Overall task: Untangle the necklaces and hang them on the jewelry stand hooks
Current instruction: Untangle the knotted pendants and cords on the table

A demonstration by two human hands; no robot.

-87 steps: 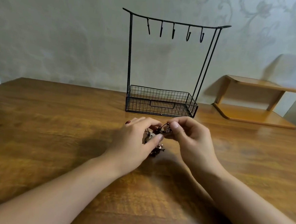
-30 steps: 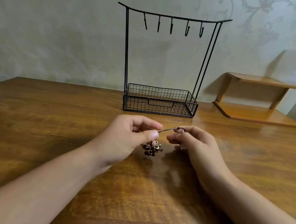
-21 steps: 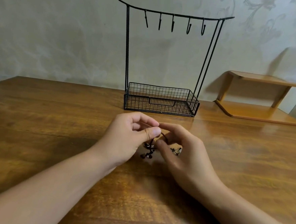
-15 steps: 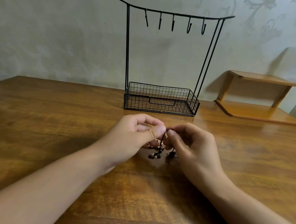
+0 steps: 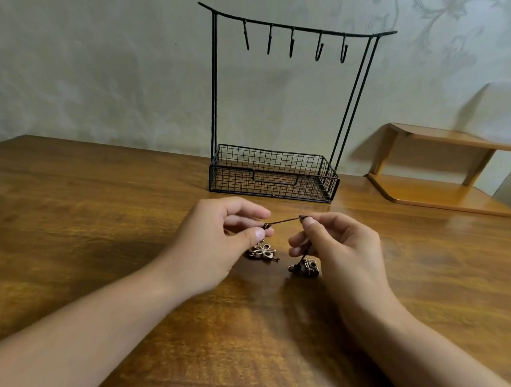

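Wooden table [image 5: 94, 227], corner shelf [image 5: 441, 194], patterned wall [image 5: 106, 62]

Dim warm light, soft blur

On the worktop [image 5: 64, 225], the stand [image 5: 273, 176] sits behind the necklaces [image 5: 283, 260]; a shelf [image 5: 441, 194] lies to its right.

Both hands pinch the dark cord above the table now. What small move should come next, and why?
Probably lift the right hand a little, away from the left hand, to see whether the two pieces part. The cord runs taut between the pinches, the flower pendant lies under the left hand and the boxy pendant under the right, apart, and the hooks are bare.
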